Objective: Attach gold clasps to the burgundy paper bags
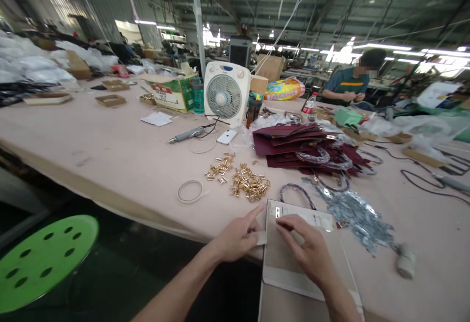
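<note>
A flat, beige rectangular panel (281,258) overhangs the pale desk's (125,160) near edge, long axis pointing forward. The left hand (235,238) extends an index finger beside it; the right hand (307,248) curls above, any pinch by either unclear.

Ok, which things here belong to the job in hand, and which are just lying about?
Likely in the job:
- pale panel, with the right hand over it and the left hand at its edge
- gold-coloured fittings
- silver-coloured pieces
- maroon stack

Probably just about:
- fan
- phone
- red-labelled bottle
- green stool
</note>
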`<state>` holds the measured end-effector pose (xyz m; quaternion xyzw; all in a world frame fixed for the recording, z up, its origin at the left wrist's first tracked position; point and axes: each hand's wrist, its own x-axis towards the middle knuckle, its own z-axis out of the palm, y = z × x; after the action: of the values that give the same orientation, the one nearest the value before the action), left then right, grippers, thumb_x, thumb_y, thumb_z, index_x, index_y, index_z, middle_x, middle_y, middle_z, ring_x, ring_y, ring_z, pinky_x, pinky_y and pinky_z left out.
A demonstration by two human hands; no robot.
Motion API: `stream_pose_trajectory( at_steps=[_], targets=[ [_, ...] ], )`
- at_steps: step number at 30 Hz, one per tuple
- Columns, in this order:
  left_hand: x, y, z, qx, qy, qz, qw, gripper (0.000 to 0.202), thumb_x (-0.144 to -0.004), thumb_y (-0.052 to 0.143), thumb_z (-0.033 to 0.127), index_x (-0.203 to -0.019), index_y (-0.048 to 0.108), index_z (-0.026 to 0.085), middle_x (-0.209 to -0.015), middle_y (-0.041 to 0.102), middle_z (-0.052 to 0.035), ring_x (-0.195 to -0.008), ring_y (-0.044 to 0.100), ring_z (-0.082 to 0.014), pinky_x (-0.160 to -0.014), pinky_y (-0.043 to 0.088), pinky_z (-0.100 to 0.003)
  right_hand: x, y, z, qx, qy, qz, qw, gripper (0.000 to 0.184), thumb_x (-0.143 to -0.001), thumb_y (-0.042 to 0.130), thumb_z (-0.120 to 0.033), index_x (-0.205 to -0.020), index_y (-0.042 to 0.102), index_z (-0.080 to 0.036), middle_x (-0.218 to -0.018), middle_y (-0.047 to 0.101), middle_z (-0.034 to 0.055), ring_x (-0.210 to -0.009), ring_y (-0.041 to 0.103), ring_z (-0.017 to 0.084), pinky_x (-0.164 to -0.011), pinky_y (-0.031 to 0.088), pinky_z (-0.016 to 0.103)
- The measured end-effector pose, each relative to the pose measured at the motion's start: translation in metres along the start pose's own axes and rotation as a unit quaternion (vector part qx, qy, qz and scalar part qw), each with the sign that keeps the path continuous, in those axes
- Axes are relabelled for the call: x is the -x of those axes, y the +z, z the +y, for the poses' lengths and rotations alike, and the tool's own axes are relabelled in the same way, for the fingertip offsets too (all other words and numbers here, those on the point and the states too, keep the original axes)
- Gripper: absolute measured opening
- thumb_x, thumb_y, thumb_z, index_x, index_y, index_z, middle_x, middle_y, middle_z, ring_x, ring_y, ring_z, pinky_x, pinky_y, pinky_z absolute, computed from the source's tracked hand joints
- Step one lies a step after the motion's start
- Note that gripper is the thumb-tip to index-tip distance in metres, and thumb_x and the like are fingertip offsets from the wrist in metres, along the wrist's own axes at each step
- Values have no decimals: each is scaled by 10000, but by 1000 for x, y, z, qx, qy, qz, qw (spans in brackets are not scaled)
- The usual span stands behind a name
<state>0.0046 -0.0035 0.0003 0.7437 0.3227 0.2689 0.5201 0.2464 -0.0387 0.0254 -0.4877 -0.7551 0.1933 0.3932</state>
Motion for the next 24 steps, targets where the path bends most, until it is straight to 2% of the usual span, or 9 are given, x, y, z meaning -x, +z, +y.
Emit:
stream_pose_trajectory(
  at_steps=[2, 5, 8, 10, 14, 17, 20, 24],
  targets=[
    [1, 1, 0, -14, 4, 9, 1000, 880, -827, 527, 108, -1649, 222, 183, -925, 689, 12, -804, 605, -161, -801, 466, -279, 0, 13, -12, -5, -21, -58, 998, 225, -1009, 621, -311, -1218, 697, -275, -1162, 735, 78, -1079, 695, 251, -941, 567, 378],
    [2, 2, 2, -33, 1, 19, 999, 867, -826, 529, 114, -1641, 245, 195, -939, 702, 2, -839, 631, -181, -819, 481, -291, 0, 29, -17, 5, -19, -88, 996, 238, -1007, 628, -283, -1237, 688, -283, -1154, 739, 66, -1057, 702, 242, -926, 573, 365],
    [3, 2, 5, -57, -5, 21, 998, 836, -823, 532, 112, -1621, 297, 197, -961, 723, -12, -862, 653, -196, -825, 490, -297, 1, 38, -12, 13, -16, -84, 996, 218, -1012, 621, -261, -1211, 705, -290, -1100, 752, 54, -1006, 715, 233, -895, 574, 350],
    [3, 2, 8, -72, -10, 24, 997, 768, -820, 532, 109, -1569, 392, 202, -977, 738, -20, -876, 665, -203, -818, 490, -294, 3, 40, -9, 25, -16, -77, 997, 209, -1014, 617, -250, -1189, 718, -302, -1059, 755, 45, -979, 716, 232, -885, 567, 350],
    [4, 1, 15, -81, -20, 25, 996, 489, -843, 554, 135, -1325, 603, 203, -1032, 758, -42, -930, 687, -213, -813, 495, -282, 6, 43, -4, 21, -24, -76, 997, 161, -1022, 588, -225, -1084, 720, -293, -990, 732, 39, -940, 694, 225, -850, 547, 343],
    [6, -1, 20, -79, -27, 21, 996, 345, -887, 589, 187, -1228, 640, 208, -1070, 762, -47, -969, 695, -209, -837, 498, -274, 8, 46, -3, 6, -15, -66, 998, 134, -1030, 556, -208, -988, 671, -264, -938, 696, 36, -897, 665, 219, -811, 526, 338],
    [7, -4, 22, -103, -20, 18, 994, 195, -933, 613, 250, -1101, 705, 213, -1043, 760, -36, -965, 682, -195, -850, 485, -262, 11, 49, -3, 9, -10, -67, 998, 136, -1040, 525, -192, -980, 629, -255, -939, 666, 38, -893, 636, 220, -811, 504, 347],
    [8, -8, 23, -126, -1, -1, 992, 215, -995, 565, 281, -970, 763, 201, -946, 755, -28, -912, 663, -176, -843, 463, -247, 14, 50, 0, 35, -21, -73, 997, 121, -1039, 522, -183, -1009, 616, -252, -952, 647, 42, -890, 609, 228, -807, 487, 357]
  ],
)
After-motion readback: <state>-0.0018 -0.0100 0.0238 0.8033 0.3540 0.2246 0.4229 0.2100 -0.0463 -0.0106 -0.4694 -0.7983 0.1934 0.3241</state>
